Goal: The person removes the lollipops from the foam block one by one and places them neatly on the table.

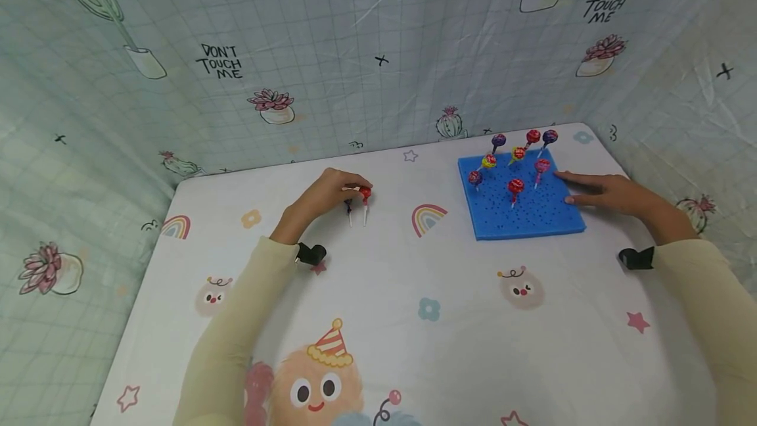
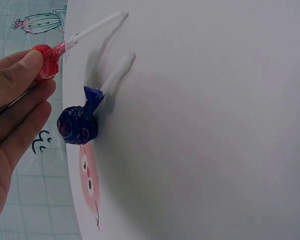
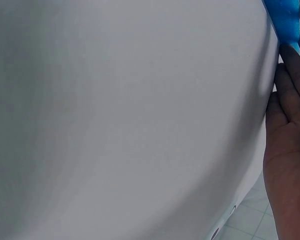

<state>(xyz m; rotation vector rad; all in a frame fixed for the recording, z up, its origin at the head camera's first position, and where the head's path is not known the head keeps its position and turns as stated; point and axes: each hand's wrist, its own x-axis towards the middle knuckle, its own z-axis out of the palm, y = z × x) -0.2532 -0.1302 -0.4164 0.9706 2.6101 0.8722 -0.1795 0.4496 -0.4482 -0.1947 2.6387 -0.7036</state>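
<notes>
My left hand (image 1: 331,194) pinches the head of a red-wrapped lollipop (image 2: 49,61) between thumb and fingers. Its white stick points away from the hand, toward the near side of the table. Just beside it lies a dark blue-wrapped lollipop (image 2: 79,124), apart from the fingers. At the right, a blue foam board (image 1: 497,219) dotted with small holes bears several lollipops standing on their sticks, among them a red one (image 1: 516,187) and a yellow one (image 1: 488,161). My right hand (image 1: 615,197) touches the board's right edge with extended fingers.
A white table (image 1: 378,281) printed with cartoon figures, stars and rainbows lies under everything. Behind it and at both sides hangs a pale green grid-patterned cloth (image 1: 355,31) with cactus drawings. Black wrist cameras (image 1: 635,258) sit at both wrists.
</notes>
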